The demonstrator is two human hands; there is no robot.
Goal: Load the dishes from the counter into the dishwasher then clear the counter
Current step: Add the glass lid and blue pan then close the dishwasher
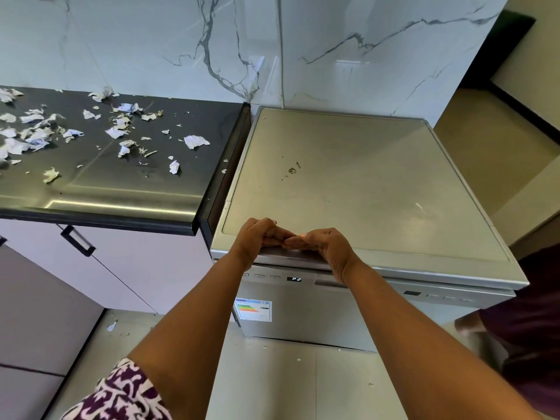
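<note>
The silver dishwasher stands to the right of the dark counter. Its door is closed and the small display reads P2. My left hand and my right hand rest on the front lip of its top, fingertips touching each other. The left fingers are curled in; the right fingers lie stretched out. Neither hand holds anything. No dishes are in view on the counter, only several torn and crumpled paper scraps.
A marble wall stands behind the counter and dishwasher. Pale cabinets with a black handle sit under the counter. A person in dark maroon clothing stands close on the right. Small scraps lie on the tiled floor.
</note>
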